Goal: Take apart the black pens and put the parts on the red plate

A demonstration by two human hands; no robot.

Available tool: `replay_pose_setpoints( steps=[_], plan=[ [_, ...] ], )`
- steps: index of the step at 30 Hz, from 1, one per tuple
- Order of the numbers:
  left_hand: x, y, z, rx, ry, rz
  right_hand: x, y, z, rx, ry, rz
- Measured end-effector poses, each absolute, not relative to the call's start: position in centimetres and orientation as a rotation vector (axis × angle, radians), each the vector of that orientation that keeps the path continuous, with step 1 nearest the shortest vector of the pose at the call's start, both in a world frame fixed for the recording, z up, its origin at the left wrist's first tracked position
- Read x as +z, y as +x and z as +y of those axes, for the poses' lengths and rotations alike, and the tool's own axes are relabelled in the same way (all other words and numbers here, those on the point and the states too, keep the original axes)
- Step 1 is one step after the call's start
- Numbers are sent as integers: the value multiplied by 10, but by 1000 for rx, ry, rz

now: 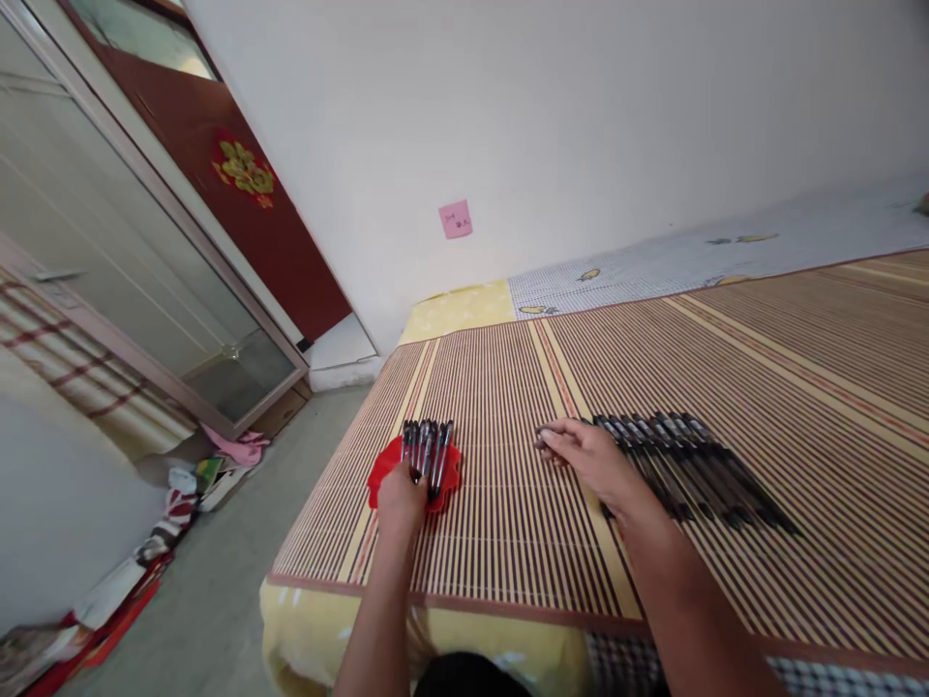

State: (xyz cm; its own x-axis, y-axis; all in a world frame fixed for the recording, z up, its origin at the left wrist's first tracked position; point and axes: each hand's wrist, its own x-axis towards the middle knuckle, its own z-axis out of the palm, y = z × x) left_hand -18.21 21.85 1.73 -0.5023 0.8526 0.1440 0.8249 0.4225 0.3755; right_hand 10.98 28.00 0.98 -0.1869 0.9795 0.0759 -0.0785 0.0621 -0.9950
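A striped bamboo mat [726, 368] covers the bed and carries everything. The larger share of the work looks undone: a long row of black pens [689, 465] lies side by side in the mat's middle, slanting toward its near edge. Only a small bunch of pens [427, 450], about 5, is gathered on the red tray [377, 479] near the mat's near-left corner. The right hand [584, 455] rests at the left end of the row, fingers curled around 1 pen whose tip shows past them. The left hand [402, 501] is closed on the bunch's lower ends, over the tray.
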Motion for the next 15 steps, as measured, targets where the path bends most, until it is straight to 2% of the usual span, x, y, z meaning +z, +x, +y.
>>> replay_pose_setpoints(
  steps=[9, 15],
  plan=[
    [29, -173, 236, 526, 1591, 2571, 15, 116, 280, 1340, -1005, -1340],
    [23, -174, 237, 581, 1617, 2549, 9, 121, 285, 1330, -1010, -1320]
  ],
)
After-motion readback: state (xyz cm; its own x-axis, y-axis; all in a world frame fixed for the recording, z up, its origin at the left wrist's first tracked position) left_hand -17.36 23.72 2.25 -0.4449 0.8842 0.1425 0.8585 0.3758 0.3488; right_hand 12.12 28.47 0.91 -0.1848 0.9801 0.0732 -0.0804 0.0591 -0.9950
